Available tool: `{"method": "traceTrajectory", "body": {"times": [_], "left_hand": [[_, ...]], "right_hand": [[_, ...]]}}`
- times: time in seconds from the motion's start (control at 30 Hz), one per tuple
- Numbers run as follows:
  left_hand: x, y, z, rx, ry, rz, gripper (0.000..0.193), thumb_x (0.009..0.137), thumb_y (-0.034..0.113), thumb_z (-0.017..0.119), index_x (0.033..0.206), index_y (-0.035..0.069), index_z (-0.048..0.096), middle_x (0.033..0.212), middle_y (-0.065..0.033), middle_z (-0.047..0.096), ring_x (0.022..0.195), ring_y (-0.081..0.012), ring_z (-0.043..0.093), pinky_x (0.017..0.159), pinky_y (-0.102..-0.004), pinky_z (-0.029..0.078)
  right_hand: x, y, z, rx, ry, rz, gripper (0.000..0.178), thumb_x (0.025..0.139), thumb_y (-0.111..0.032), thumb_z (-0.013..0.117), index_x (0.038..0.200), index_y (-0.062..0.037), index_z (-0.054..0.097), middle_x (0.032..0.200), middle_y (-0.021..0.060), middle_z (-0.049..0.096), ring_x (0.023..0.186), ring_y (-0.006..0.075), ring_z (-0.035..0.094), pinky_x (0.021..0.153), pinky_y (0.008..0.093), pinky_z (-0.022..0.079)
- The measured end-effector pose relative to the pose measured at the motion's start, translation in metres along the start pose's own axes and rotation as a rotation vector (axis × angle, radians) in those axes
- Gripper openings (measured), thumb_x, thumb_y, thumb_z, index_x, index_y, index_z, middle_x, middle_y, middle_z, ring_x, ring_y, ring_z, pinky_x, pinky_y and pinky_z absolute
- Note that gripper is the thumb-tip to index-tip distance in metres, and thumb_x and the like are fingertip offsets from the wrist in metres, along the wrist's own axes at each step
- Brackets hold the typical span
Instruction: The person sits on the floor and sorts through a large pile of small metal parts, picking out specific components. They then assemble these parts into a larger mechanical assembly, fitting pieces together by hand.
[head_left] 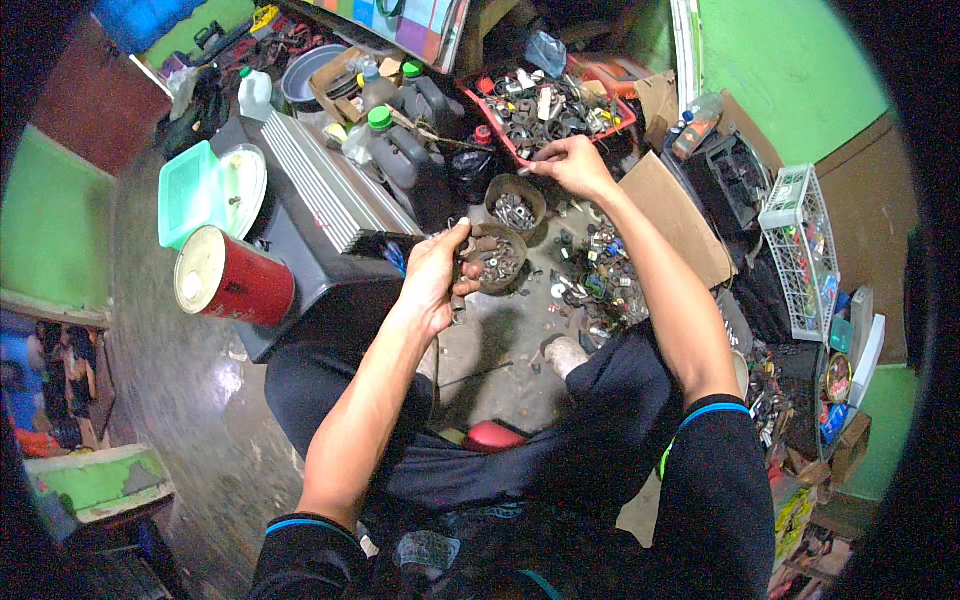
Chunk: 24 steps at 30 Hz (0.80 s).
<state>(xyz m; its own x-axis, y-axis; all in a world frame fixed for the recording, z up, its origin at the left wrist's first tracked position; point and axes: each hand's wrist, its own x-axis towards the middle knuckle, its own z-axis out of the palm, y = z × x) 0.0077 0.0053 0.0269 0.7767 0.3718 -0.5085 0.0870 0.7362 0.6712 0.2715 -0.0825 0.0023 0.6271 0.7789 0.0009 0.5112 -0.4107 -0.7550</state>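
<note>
My left hand (437, 275) is closed, its fingers curled beside a round bowl (524, 278) of small metal hardware such as nuts and washers. Small dark bits show at its thumb and under its fingers, too small to name. My right hand (575, 167) pinches at the near edge of a red tray (625, 127) heaped with mixed metal parts. What its fingertips hold, if anything, is too small to make out. Just below that hand stands a second bowl (541, 212) with shiny metal pieces in it. On the floor to the right lies a pile of small loose parts (612, 275).
Dark jugs with green caps (398, 155) stand behind my left hand. At left, a black table (335, 290) carries a red can (240, 280), a mint-green tub (190, 195) and stacked panels (325, 180). A cardboard flap (680, 220) and white basket (800, 250) are at right.
</note>
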Motion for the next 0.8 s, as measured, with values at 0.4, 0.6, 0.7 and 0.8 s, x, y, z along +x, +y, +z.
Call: {"method": "traceTrajectory", "body": {"times": [0.4,0.6,0.7,0.8], "left_hand": [[-0.002,0.011,0.0,0.066,0.006,0.156,0.033,0.095,0.017,0.048,0.122,-0.002,0.053,0.11,-0.0124,0.065,0.071,-0.0084,0.058,0.042,-0.0178,0.036],[-0.004,0.01,-0.001,-0.025,-0.03,0.179,0.033,0.095,0.025,0.058,0.12,0.004,0.056,0.091,-0.0032,0.063,0.055,-0.0027,0.039,0.04,-0.0162,0.031],[-0.007,0.008,0.004,0.003,0.016,0.194,0.033,0.092,0.023,0.063,0.119,0.005,0.056,0.082,0.0012,0.057,0.055,-0.0021,0.039,0.04,-0.0157,0.031],[-0.009,0.006,0.006,0.078,0.074,0.246,0.038,0.087,0.021,0.07,0.118,0.003,0.057,0.08,0.0009,0.057,0.057,-0.0028,0.043,0.041,-0.0164,0.031]], "right_hand": [[-0.034,-0.048,0.004,0.582,-0.432,-0.104,0.027,0.078,-0.006,0.072,0.105,-0.0005,0.069,0.093,0.0065,0.071,0.082,0.012,0.065,0.078,0.0266,0.052],[-0.05,-0.065,0.009,0.483,-0.359,-0.149,0.024,0.078,-0.013,0.076,0.098,-0.0013,0.071,0.087,0.0044,0.071,0.076,0.0089,0.063,0.072,0.0245,0.051],[-0.06,-0.075,0.004,0.449,-0.336,-0.157,0.025,0.077,-0.014,0.078,0.097,-0.0009,0.072,0.086,0.0042,0.071,0.076,0.0089,0.063,0.072,0.0252,0.052],[-0.066,-0.079,0.0,0.416,-0.341,-0.205,0.025,0.077,-0.015,0.078,0.096,-0.001,0.072,0.086,0.0046,0.071,0.077,0.0093,0.063,0.073,0.0263,0.052]]}}
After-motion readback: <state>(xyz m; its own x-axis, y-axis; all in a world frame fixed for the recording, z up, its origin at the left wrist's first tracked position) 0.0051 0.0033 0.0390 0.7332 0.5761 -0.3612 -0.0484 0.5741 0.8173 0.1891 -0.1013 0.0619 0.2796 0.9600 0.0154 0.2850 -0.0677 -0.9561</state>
